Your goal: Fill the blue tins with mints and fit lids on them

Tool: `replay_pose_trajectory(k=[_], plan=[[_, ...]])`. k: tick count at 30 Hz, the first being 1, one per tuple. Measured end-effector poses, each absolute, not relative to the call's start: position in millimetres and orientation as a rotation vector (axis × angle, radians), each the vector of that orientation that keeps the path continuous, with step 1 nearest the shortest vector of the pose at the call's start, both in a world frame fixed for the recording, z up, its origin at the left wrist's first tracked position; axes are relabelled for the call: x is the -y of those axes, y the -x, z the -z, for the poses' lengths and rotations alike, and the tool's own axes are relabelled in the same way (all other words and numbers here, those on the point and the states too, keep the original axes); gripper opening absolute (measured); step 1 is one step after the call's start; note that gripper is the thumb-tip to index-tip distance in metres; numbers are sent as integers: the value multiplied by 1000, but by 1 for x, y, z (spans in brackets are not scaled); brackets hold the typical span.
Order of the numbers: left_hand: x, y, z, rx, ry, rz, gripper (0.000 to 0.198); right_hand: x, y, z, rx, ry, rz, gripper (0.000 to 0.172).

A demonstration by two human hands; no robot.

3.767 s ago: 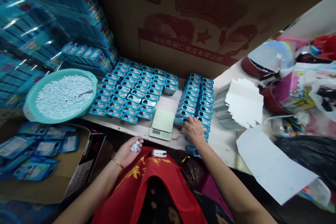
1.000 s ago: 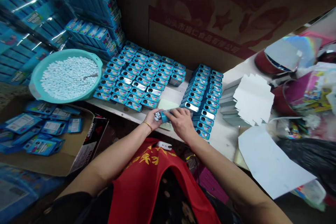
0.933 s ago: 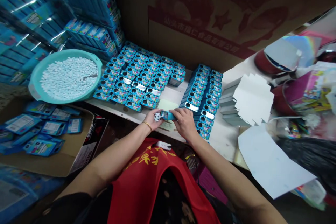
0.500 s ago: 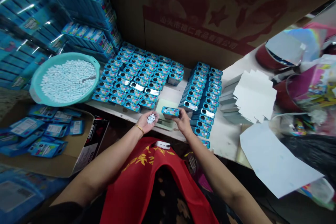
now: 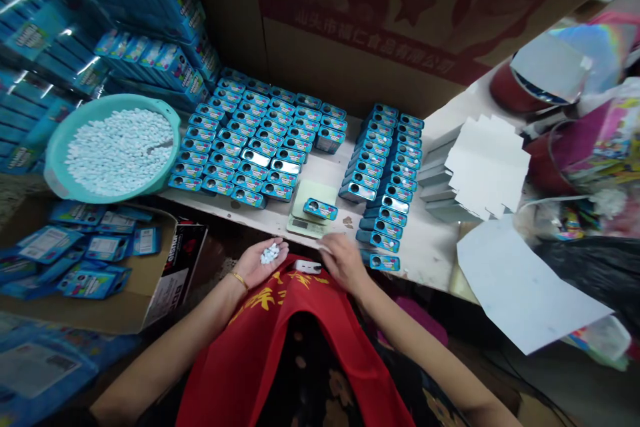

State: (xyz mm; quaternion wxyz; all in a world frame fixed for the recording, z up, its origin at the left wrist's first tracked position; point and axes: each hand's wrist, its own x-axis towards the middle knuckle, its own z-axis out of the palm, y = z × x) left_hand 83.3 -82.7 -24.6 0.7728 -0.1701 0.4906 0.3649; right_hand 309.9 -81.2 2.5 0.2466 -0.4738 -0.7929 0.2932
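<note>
My left hand (image 5: pixel 260 260) lies palm up in front of the table edge, cupped around a small heap of white candies (image 5: pixel 271 253). My right hand (image 5: pixel 344 261) hovers just before the scale, fingers bent and thumb close to them; what is between the fingertips, if anything, I cannot make out. On the pale kitchen scale (image 5: pixel 305 227) one blue candy tin (image 5: pixel 321 209) stands upright by itself, touched by neither hand. A teal basin (image 5: pixel 53 170) at the left holds many more white candies, with a scoop partly buried in them.
Rows of blue tins (image 5: pixel 235 147) stand behind the scale, and further columns (image 5: pixel 385 173) to its right. A cardboard box (image 5: pixel 165 267) of blue packs sits low at left. White folded cartons (image 5: pixel 487 167) stand at right. A large carton (image 5: pixel 350 47) walls the back.
My right hand has let go of the blue tin, which now stands on the scale, and has drawn back toward me. My left hand with the candies has moved down and left.
</note>
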Motion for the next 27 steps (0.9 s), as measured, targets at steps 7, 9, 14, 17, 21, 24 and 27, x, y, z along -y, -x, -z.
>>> replay_pose_trajectory(k=[7,9,14,17,21,24,27], plan=[[94,-85,18,-1056,223,-669,15,95,-285,-9,2403,1083,-1095,20],[93,-86,13,-1042,179,-647,17,93,-284,-11,2444,1066,-1084,21],[91,-93,3,-968,-3,-614,20,87,-274,-20,2447,1146,-972,30],[90,-97,3,-880,-52,-604,20,81,-266,-22,2515,1167,-927,30],[89,-100,1,-820,-39,-603,26,79,-264,-17,2575,1133,-918,24],[88,-102,-1,-802,-13,-598,29,81,-266,-16,2591,1107,-906,21],[87,-102,0,-829,48,-576,31,81,-270,-18,2525,1084,-909,20]])
